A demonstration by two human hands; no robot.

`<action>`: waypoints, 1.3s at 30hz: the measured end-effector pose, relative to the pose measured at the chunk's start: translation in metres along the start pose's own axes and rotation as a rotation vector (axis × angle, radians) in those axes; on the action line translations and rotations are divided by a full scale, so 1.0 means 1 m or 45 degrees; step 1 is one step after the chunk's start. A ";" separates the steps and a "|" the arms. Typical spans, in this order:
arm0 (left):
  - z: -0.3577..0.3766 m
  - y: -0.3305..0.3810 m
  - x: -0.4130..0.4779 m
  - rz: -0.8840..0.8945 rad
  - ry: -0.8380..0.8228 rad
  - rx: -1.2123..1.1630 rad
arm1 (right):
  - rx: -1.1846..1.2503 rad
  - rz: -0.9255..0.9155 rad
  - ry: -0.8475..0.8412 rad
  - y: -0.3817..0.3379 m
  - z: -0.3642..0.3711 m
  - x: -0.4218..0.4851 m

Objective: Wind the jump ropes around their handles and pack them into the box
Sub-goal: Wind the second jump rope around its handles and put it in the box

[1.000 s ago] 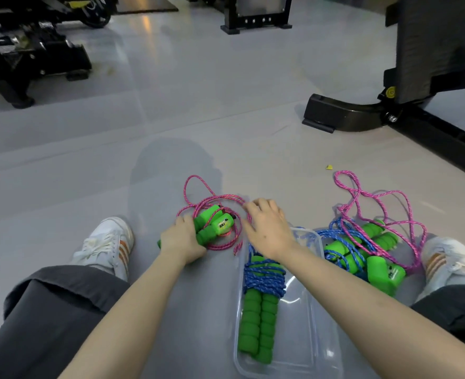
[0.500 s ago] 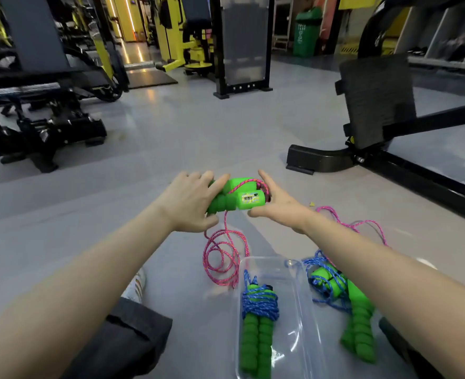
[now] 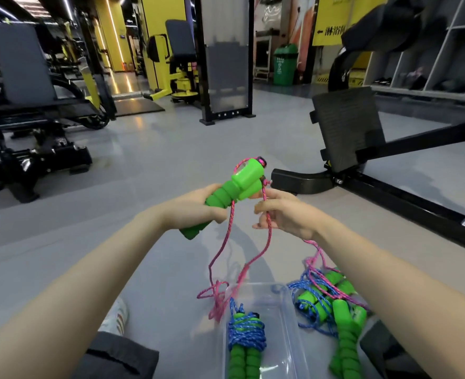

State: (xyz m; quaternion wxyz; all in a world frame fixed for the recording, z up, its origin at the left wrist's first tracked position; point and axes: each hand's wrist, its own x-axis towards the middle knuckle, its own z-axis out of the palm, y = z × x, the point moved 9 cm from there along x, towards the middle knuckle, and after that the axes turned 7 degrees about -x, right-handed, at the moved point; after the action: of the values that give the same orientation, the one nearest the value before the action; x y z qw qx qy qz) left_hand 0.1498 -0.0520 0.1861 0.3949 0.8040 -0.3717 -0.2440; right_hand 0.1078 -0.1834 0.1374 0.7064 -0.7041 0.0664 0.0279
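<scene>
- Above the grey floor [image 3: 171, 160], the left hand [image 3: 196, 206] grips two green ribbed jump-rope handles [image 3: 234, 187], fingers [image 3: 216, 216] curled round them.
- The right hand [image 3: 283, 214] seemingly pinches their pink braided cord [image 3: 268, 236].
- A blue-wound jump rope [image 3: 246, 335] lies in the clear plastic box [image 3: 287, 307].

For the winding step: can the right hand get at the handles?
Likely yes: the right hand pinches the pink rope just beside the handles, held up by the left hand; nothing stands between.

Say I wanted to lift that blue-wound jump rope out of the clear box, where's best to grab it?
Probably the two green foam handles just below the blue winding, reaching down from above: they lie flat side by side in the open-topped box, so one grasp spans both without loosening the coils.
</scene>
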 end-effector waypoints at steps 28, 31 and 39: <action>-0.068 -0.049 -0.009 -0.079 0.438 1.110 | -1.084 -0.120 0.475 -0.023 -0.099 -0.024; -0.067 -0.064 -0.010 -0.187 0.387 0.706 | -1.188 -0.018 0.450 -0.008 -0.100 -0.022; -0.113 -0.119 -0.044 -0.593 0.710 0.091 | -1.036 0.084 0.893 -0.013 -0.155 -0.056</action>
State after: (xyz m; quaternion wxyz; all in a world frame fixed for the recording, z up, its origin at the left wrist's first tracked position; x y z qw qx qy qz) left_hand 0.2491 0.0827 0.1572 0.3867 0.9159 -0.0650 -0.0856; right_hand 0.0457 -0.3355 0.1581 0.3105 -0.8856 0.3044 -0.1633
